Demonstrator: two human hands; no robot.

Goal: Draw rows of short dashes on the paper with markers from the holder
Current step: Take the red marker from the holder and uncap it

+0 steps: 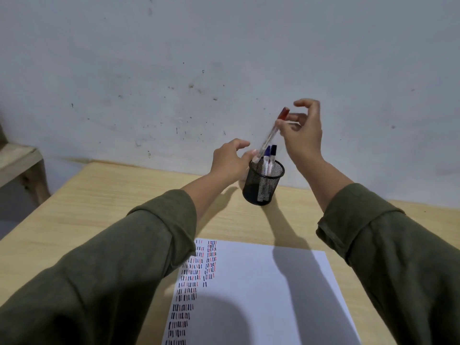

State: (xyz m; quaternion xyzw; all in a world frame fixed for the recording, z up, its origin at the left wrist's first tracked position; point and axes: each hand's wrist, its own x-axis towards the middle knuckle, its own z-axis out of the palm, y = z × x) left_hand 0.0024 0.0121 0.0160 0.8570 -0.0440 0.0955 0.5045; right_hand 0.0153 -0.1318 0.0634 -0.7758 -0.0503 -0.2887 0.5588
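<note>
Red-capped marker — pinched in right hand, tip at holder rim

I see a black wire-mesh holder at the far side of a pale wood-grain table. A clear marker with a red cap tilts above it; inside stand two white markers, one blue-capped, one dark navy-capped. The near white paper carries rows of black, red and blue dashes along its left side. Both sleeves are olive green. The far wall is pale grey, flecked with dark specks.
</note>
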